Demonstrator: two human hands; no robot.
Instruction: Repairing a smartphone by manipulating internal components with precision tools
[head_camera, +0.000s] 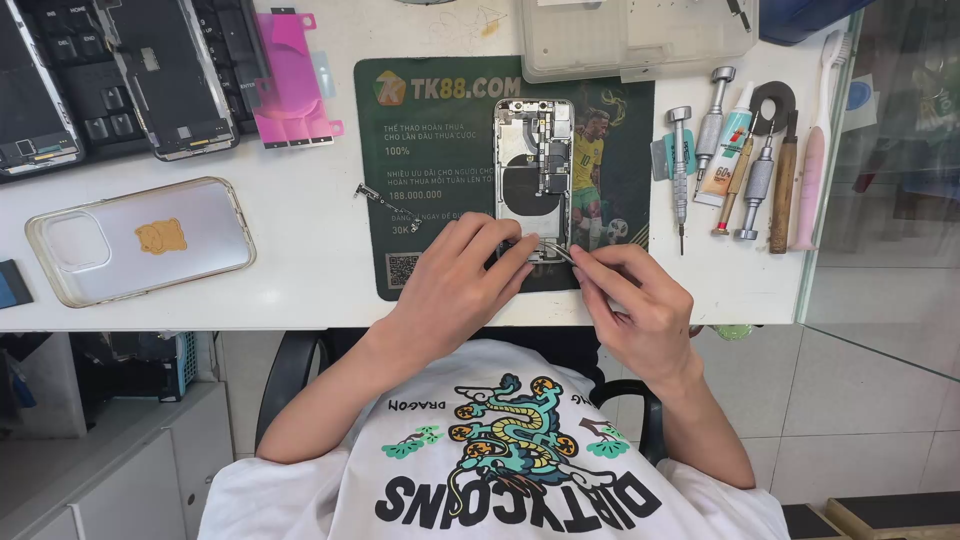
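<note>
A white counter (310, 270) with a smooth, matte top runs across the view; below its front edge lie pale floor tiles, and a glass panel stands off beyond the right hand. On the counter lies a dark green rubbery work mat (440, 200) — flat, rectangular, printed.

The opened smartphone (533, 170) lies on that mat, back shell up, with metal shields and a dark round coil showing. Its near end sits just under both hands. The left hand (455, 285) rests on the phone's lower left corner, fingers curled and pressing down. The right hand (640, 300) is pinched narrow around thin metal tweezers (560, 252), whose tips touch the phone's bottom edge.

Far to the left of the left hand lies a clear glossy phone case (140, 240) with a small golden bear sticker. Beyond it, further from the hands, lie dark phone screens (165, 70) and a pink adhesive sheet (290, 80). Up and right of the right hand stands a row of steel-handled screwdrivers (715, 140) — knurled grips, slim shafts. A translucent plastic box (640, 35) sits at the far edge.
</note>
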